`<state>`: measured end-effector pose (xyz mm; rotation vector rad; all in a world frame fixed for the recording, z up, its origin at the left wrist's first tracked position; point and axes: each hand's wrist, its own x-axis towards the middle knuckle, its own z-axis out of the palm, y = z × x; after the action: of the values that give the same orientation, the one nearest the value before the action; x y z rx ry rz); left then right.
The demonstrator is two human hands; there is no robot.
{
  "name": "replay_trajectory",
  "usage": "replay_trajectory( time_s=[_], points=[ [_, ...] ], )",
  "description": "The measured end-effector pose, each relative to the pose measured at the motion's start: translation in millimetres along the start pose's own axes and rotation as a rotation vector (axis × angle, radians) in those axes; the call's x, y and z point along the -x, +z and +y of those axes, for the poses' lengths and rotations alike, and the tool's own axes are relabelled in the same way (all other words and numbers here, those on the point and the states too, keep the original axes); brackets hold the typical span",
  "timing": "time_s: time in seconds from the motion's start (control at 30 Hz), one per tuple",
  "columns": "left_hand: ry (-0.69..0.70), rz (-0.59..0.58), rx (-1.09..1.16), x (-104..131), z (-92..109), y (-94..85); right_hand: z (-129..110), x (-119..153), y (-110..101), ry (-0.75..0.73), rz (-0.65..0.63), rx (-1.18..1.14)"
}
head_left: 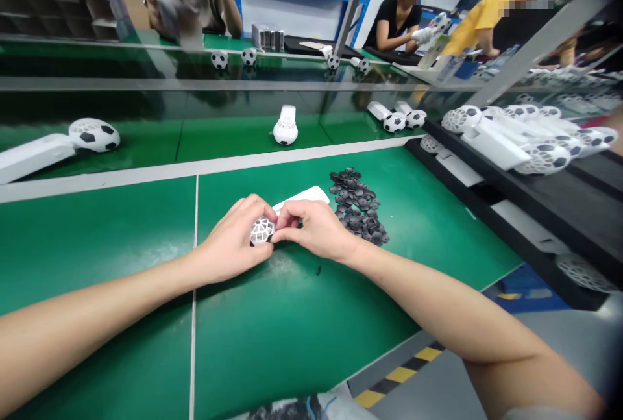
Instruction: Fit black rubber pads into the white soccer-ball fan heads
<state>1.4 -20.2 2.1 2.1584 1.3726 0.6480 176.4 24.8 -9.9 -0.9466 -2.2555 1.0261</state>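
My left hand (242, 233) is wrapped around the round head of a white football-patterned device (263, 230), whose open lattice faces up. The device's white handle (311, 196) reaches to the right behind my right hand (309, 225). Thumb and index finger of my right hand pinch at the right edge of the lattice; what lies between the fingertips is hidden. A spread of small black pieces (360, 202) lies to the right of my right hand. One loose black piece (318, 271) rests on the green table (272, 342) nearer to me.
Beyond the table edge, a green conveyor carries more football-headed devices (285, 126), some at left (95, 135) and right (395, 121). At right, a black tray (438, 137) holds several, stacked above another tray. People (396, 24) work across the line. A slanted metal post (535, 50) stands at upper right.
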Motion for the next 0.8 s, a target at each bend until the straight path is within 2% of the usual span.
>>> replay_trajectory(
  time_s=[0.1, 0.17, 0.23, 0.3, 0.37, 0.43, 0.5, 0.57, 0.67, 0.73, 0.8],
  points=[
    [0.013, 0.011, -0.015, 2, 5, 1.5, -2, 0, 1, -0.007, -0.009, 0.027],
    [0.03, 0.002, -0.014, 4, 7, -0.1, -4, 3, -6, -0.077, -0.013, 0.069],
    [0.045, 0.009, -0.014, 3, 1, -7.5, -1, 11, -23, -0.141, 0.052, 0.155],
    [0.048, 0.065, -0.043, -6, -14, -21.9, 10, 23, -46, -0.109, 0.198, 0.298],
    [0.019, 0.171, -0.123, -25, -36, -41.3, 26, 35, -70, 0.046, 0.353, 0.479],
    [-0.069, 0.287, -0.259, -53, -60, -60.5, 44, 44, -86, 0.238, 0.423, 0.643],
    [-0.164, 0.36, -0.363, -82, -82, -74.8, 59, 49, -93, 0.357, 0.41, 0.753],
    [-0.217, 0.368, -0.411, -108, -98, -82.7, 67, 49, -92, 0.363, 0.359, 0.813],
    [-0.263, 0.33, -0.478, -138, -106, -83.8, 70, 48, -86, 0.322, 0.296, 0.85],
    [-0.256, 0.317, -0.542, -157, -102, -77.7, 67, 47, -84, 0.337, 0.253, 0.854],
    [-0.189, 0.272, -0.59, -180, -93, -64.9, 64, 46, -84, 0.369, 0.209, 0.847]
  ],
)
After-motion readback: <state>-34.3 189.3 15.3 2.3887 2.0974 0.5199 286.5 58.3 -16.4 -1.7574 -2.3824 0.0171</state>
